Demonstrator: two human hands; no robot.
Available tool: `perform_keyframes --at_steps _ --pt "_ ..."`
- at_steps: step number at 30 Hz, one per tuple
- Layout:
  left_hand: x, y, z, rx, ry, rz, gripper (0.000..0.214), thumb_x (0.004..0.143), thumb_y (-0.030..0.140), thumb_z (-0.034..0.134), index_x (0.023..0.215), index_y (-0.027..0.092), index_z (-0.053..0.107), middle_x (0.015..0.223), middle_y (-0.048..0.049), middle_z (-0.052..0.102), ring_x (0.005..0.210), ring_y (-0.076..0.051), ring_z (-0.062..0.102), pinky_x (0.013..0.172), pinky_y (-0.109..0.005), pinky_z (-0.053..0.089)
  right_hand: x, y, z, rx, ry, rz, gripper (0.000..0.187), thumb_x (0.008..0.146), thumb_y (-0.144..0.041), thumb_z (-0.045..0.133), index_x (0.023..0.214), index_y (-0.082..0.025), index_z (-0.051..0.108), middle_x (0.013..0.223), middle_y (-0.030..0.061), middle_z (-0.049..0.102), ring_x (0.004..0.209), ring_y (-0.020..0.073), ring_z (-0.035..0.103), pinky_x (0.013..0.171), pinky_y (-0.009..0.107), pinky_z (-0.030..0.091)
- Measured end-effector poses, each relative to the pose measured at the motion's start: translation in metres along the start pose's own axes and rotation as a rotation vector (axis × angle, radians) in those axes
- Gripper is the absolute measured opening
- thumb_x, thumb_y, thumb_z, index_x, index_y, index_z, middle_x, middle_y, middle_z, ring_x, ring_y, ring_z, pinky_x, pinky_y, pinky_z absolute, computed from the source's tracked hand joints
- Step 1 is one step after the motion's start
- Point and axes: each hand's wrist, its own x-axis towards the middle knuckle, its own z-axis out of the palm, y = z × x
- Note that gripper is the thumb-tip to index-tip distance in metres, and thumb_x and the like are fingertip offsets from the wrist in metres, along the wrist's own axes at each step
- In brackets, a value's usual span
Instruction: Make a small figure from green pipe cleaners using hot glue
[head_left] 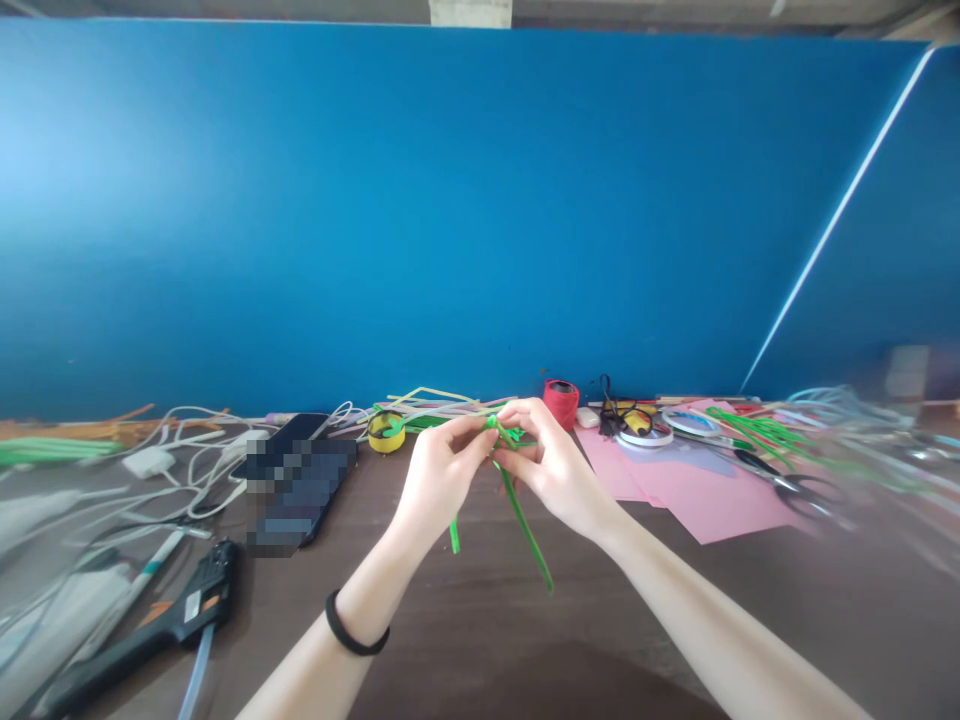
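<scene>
Green pipe cleaners (527, 528) are pinched between my two hands above the middle of the table. My left hand (445, 472) grips them with thumb and forefinger, and a short green end hangs below it. From the other side, my right hand (551, 465) holds the same bunch with its fingertips. One long strand slants down between the hands toward the front. Where the strands cross at the fingertips, the fingers partly hide them. A black band circles my left wrist.
A glue gun (187, 610) lies front left, near phones (311, 490) and tangled white cables (199, 470). Yellow tape (386, 432) and a red roll (561, 403) stand at the back. Right are pink paper sheets (712, 500), scissors (806, 495) and more green pipe cleaners (757, 430).
</scene>
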Motion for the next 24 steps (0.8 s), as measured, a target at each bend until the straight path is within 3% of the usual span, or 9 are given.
perform_keyframes --at_steps 3,8,15,19,24 --pt "0.000 0.000 0.000 0.002 -0.002 -0.009 0.022 0.077 0.024 0.054 0.090 0.015 0.070 0.068 -0.0012 0.065 0.057 -0.011 0.052 0.053 -0.021 0.040 0.001 -0.002 -0.003 -0.021 -0.019 0.000 0.028 0.078 -0.019 0.058 0.101 -0.028 0.044 0.109 0.0013 0.054 0.058 0.0085 0.060 0.048 0.023 0.051" --pt "0.001 0.003 -0.003 -0.051 -0.025 -0.043 0.019 0.075 0.023 0.056 0.086 0.014 0.069 0.064 0.0001 0.061 0.055 -0.009 0.051 0.052 -0.020 0.041 0.001 -0.008 -0.011 -0.170 -0.041 -0.032 0.019 0.084 -0.026 0.051 0.103 -0.025 0.055 0.112 0.0044 0.057 0.078 0.0133 0.063 0.055 0.023 0.053" --pt "0.002 0.005 -0.005 -0.020 -0.044 -0.057 0.013 0.074 0.023 0.056 0.074 0.015 0.066 0.059 0.0013 0.058 0.051 -0.009 0.050 0.048 -0.020 0.039 0.000 -0.004 -0.011 -0.350 0.048 -0.151 0.021 0.084 -0.024 0.052 0.104 -0.023 0.059 0.101 0.0047 0.065 0.089 0.0172 0.063 0.073 0.029 0.052" --pt "0.002 0.003 -0.004 0.118 -0.034 -0.013 0.015 0.076 0.023 0.052 0.073 0.016 0.065 0.060 0.0008 0.059 0.052 -0.010 0.050 0.049 -0.021 0.038 -0.001 -0.005 -0.009 -0.547 0.094 -0.181 0.020 0.083 -0.024 0.052 0.101 -0.021 0.061 0.083 0.0028 0.067 0.069 0.0155 0.062 0.066 0.029 0.048" --pt "0.001 -0.001 -0.004 0.300 -0.002 0.071 0.015 0.078 0.025 0.050 0.072 0.018 0.062 0.061 0.0020 0.058 0.055 -0.011 0.048 0.052 -0.022 0.036 -0.002 -0.009 -0.008 -0.608 0.075 -0.160 0.016 0.083 -0.019 0.049 0.093 -0.017 0.062 0.058 -0.0029 0.054 0.049 0.0098 0.046 0.053 0.023 0.038"
